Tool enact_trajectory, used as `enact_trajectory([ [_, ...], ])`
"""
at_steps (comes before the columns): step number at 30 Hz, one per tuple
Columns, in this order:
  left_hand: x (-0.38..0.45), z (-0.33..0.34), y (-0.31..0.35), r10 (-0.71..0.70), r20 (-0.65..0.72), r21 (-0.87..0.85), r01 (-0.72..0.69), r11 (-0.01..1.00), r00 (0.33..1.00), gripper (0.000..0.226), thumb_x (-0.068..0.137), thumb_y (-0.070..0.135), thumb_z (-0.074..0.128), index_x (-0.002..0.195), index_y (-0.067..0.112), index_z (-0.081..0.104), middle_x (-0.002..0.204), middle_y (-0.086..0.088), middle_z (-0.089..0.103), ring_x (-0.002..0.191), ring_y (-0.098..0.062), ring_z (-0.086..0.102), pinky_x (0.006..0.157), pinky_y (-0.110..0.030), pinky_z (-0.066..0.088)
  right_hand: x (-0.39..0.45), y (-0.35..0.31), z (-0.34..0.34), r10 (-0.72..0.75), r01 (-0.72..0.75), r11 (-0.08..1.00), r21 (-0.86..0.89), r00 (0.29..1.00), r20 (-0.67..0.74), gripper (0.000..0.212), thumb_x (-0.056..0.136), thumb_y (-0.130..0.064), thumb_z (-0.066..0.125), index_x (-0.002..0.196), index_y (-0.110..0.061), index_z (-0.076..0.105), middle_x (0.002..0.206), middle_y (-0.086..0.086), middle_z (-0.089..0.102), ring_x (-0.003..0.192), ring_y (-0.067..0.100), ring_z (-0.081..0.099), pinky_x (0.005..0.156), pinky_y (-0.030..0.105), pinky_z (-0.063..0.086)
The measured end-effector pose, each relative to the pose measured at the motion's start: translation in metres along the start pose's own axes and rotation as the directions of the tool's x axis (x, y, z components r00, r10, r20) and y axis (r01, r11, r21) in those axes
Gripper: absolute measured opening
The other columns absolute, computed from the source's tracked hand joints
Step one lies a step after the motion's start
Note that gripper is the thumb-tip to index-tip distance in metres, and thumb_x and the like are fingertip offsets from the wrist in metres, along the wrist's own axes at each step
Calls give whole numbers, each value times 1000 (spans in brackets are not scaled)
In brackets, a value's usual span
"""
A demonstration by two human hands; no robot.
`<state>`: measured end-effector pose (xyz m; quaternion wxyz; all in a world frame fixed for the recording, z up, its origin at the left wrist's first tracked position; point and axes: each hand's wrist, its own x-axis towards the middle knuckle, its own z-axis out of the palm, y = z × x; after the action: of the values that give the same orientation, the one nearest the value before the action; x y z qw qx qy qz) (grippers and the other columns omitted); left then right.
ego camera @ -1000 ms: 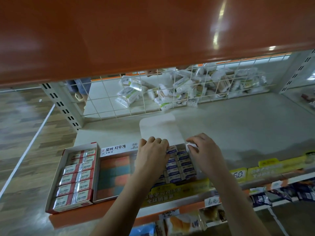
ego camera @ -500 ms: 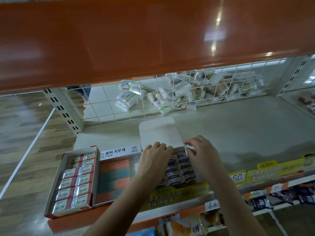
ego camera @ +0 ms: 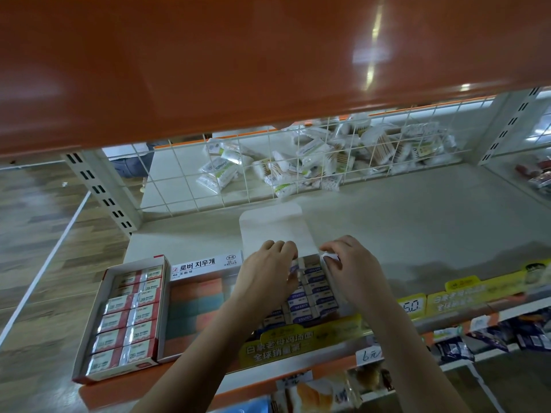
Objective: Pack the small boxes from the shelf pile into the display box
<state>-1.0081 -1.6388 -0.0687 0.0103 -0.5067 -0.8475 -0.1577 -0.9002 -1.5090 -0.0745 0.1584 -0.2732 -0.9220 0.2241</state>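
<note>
Small boxes [ego camera: 310, 296], blue and white, lie in rows inside the display box [ego camera: 347, 308] at the near shelf edge. Right hand [ego camera: 353, 268] pinches one small white box [ego camera: 331, 257] at the far right corner. Left hand [ego camera: 268, 272] rests curled over the far left rows; grip unclear. White lid flap [ego camera: 272, 228] lies open beyond.

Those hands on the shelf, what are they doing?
A person is packing small boxes into a display box on the shelf. The left hand rests on the rows at the back, and the right hand pinches one small white box. The display box looks nearly full, its flap open behind.
</note>
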Motion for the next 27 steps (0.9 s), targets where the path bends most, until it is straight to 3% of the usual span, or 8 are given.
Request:
enact_trajectory([
  [8,2,5,0,71,42,44,-72,996,997,27,95,30,45,122,32,44,109,4,60,100,-14,49,66,-26,39,-1,1,-1,-10,10,1000,-2,1000,-9,22,93,-16,53,113,-15,63,112,-2,57,92,11,56,76,14,35],
  [11,1,4,-2,75,43,47,-77,996,996,26,94,30,48,120,28,51,115,6,58,104,-12,48,74,-26,43,-1,2,0,-11,11,1000,-11,1000,-12,22,94,-16,51,112,-15,63,112,-2,57,91,11,57,75,14,35],
  [18,3,1,0,98,81,117,-107,987,992,26,96,26,46,120,20,53,117,5,54,106,-14,46,75,-27,43,-2,2,1,-7,6,1000,-18,1000,-11,23,94,-16,50,112,-15,63,112,-1,57,92,12,57,75,14,35],
  [27,11,-3,7,160,155,224,-193,955,975,24,91,13,51,114,18,53,107,0,53,98,-18,47,63,-26,35,-3,1,0,-14,14,1000,10,1000,-10,23,94,-14,50,113,-13,63,112,0,57,94,12,57,76,12,35],
])
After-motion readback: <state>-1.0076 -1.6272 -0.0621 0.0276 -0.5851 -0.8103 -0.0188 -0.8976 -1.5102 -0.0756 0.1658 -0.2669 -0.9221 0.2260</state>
